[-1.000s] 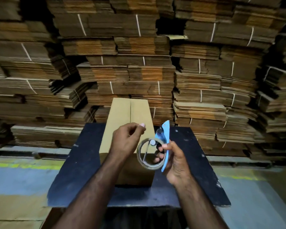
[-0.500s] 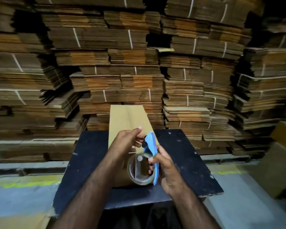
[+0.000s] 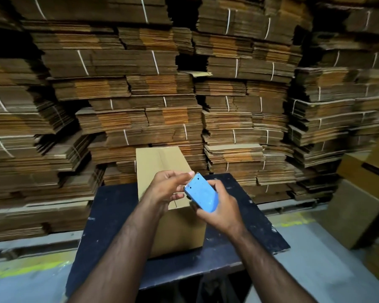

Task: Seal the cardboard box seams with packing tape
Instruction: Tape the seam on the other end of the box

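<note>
Currently: cardboard box (image 3: 162, 165) upright on dark tabletop (image 3: 109, 215), long axis running away from camera, flaps closed on top, centre seam visible along upper face. No tape discernible on seam; surface partly hidden by hands.

Left hand (image 3: 164, 189) raised over near end of box, fingers curled, thumb and forefinger tips pinched together right at toothed top edge of blue tape dispenser (image 3: 202, 196). What sits between those fingertips: too small and blurred to tell.

Right hand (image 3: 219, 209) wrapped round dispenser from right side and below, fingers curled behind it, thumb along near edge. Blue face of dispenser turned toward camera, tilted, serrated edge pointing up and left. Tape roll itself hidden behind blue plate and right hand.

Hands close together, nearly touching at dispenser's top edge, both held above box's near top corner; contact with box: cannot tell.

Tabletop scuffed, pale flecks near right edge. Grey floor (image 3: 315, 270) below, yellow line (image 3: 26, 270) at left and another streak at right. Behind: wall of flattened cardboard bundles (image 3: 140, 88) tied with white straps, stacked unevenly to top of frame. Assembled brown cartons (image 3: 359, 193) at far right edge.
</note>
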The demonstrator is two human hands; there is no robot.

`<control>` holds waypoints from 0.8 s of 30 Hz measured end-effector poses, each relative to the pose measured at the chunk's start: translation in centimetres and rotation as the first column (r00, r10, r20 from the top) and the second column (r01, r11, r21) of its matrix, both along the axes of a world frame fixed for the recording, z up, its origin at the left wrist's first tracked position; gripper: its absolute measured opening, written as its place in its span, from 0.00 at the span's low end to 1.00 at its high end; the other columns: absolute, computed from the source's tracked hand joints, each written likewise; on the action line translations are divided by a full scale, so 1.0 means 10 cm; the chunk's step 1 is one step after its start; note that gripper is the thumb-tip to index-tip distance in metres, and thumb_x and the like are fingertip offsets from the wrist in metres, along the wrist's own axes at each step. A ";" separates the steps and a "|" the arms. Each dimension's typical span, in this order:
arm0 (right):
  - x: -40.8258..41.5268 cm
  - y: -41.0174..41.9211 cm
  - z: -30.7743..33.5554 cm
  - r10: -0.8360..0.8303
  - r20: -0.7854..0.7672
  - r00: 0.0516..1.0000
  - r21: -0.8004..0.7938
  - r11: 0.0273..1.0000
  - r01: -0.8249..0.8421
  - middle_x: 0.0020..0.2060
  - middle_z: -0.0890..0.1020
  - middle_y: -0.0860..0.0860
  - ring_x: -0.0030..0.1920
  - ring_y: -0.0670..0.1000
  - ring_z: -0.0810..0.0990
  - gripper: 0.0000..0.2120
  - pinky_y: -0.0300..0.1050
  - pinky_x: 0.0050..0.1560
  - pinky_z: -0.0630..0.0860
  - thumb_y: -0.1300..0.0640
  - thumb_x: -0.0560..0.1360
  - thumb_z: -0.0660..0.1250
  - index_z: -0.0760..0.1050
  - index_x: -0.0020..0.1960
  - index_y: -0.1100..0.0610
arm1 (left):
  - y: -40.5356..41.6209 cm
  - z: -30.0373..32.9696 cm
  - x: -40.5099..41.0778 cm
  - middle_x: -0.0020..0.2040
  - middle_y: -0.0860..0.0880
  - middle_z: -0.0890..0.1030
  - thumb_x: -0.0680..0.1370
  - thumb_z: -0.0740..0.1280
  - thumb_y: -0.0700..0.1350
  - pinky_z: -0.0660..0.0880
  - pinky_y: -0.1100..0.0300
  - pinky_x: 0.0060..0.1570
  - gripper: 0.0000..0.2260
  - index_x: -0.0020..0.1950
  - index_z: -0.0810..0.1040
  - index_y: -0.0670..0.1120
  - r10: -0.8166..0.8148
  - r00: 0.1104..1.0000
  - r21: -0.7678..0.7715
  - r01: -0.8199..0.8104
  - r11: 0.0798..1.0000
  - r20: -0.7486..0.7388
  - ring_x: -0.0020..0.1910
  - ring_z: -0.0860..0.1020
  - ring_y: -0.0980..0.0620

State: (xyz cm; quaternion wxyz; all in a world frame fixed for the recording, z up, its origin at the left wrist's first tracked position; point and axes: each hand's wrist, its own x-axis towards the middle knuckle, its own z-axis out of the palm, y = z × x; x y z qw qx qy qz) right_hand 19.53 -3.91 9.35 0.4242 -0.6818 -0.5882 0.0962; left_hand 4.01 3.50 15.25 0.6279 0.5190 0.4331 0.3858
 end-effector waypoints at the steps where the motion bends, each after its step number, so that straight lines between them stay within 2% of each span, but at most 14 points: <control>1: 0.04 0.05 0.00 0.007 0.056 0.998 -0.007 1.000 -0.007 0.48 0.80 0.42 0.45 0.45 0.79 0.33 0.47 0.39 0.81 0.44 0.59 0.76 0.65 0.61 0.42 | 0.03 -0.01 -0.01 0.46 0.44 0.87 0.73 0.76 0.47 0.75 0.54 0.47 0.12 0.51 0.83 0.41 -0.007 1.000 -0.018 0.007 1.000 0.015 0.46 0.83 0.47; 5: 0.16 0.27 -0.03 0.077 0.152 0.985 -0.001 0.997 -0.078 0.50 0.79 0.44 0.47 0.48 0.79 0.36 0.50 0.40 0.81 0.43 0.58 0.74 0.63 0.62 0.40 | 0.18 -0.05 -0.03 0.43 0.44 0.87 0.73 0.76 0.46 0.76 0.57 0.43 0.11 0.51 0.83 0.40 0.005 1.000 -0.071 -0.003 0.997 0.028 0.41 0.83 0.51; 7: 0.18 0.38 -0.02 0.125 0.170 0.977 0.003 0.992 -0.128 0.49 0.79 0.44 0.47 0.47 0.79 0.35 0.49 0.40 0.81 0.43 0.58 0.74 0.64 0.63 0.41 | 0.27 -0.08 -0.03 0.43 0.43 0.87 0.74 0.76 0.45 0.77 0.57 0.43 0.09 0.50 0.84 0.41 0.054 0.999 -0.061 -0.054 0.997 0.001 0.42 0.83 0.50; 12: 0.28 0.69 -0.02 0.231 0.185 0.955 -0.027 0.973 -0.230 0.49 0.79 0.45 0.46 0.47 0.80 0.37 0.48 0.41 0.82 0.43 0.59 0.76 0.63 0.64 0.39 | 0.51 -0.20 0.00 0.42 0.45 0.87 0.76 0.74 0.42 0.76 0.54 0.42 0.05 0.46 0.85 0.41 0.188 0.976 0.080 -0.180 0.980 -0.106 0.41 0.81 0.50; 16: 0.39 0.94 0.04 0.327 0.246 0.913 -0.093 0.945 -0.313 0.48 0.78 0.44 0.46 0.48 0.79 0.35 0.46 0.40 0.80 0.41 0.63 0.76 0.62 0.63 0.37 | 0.63 -0.24 0.08 0.41 0.46 0.86 0.76 0.73 0.42 0.75 0.60 0.36 0.05 0.45 0.84 0.41 0.346 0.928 0.156 -0.325 0.933 -0.139 0.37 0.81 0.53; 19: 0.59 1.13 0.12 0.399 0.322 0.858 -0.155 0.917 -0.368 0.51 0.78 0.46 0.47 0.49 0.78 0.33 0.45 0.42 0.79 0.33 0.65 0.72 0.64 0.65 0.40 | 0.73 -0.32 0.11 0.41 0.46 0.86 0.75 0.74 0.43 0.74 0.57 0.36 0.04 0.43 0.84 0.43 0.441 0.890 0.089 -0.433 0.897 -0.116 0.37 0.80 0.52; 24: 0.92 1.42 0.15 0.510 0.389 0.767 -0.249 0.860 -0.445 0.55 0.81 0.49 0.48 0.50 0.79 0.38 0.47 0.45 0.79 0.27 0.61 0.63 0.67 0.68 0.40 | 0.85 -0.48 0.17 0.40 0.45 0.85 0.74 0.74 0.42 0.73 0.56 0.38 0.04 0.45 0.85 0.41 0.501 0.858 -0.027 -0.507 0.861 -0.114 0.38 0.76 0.50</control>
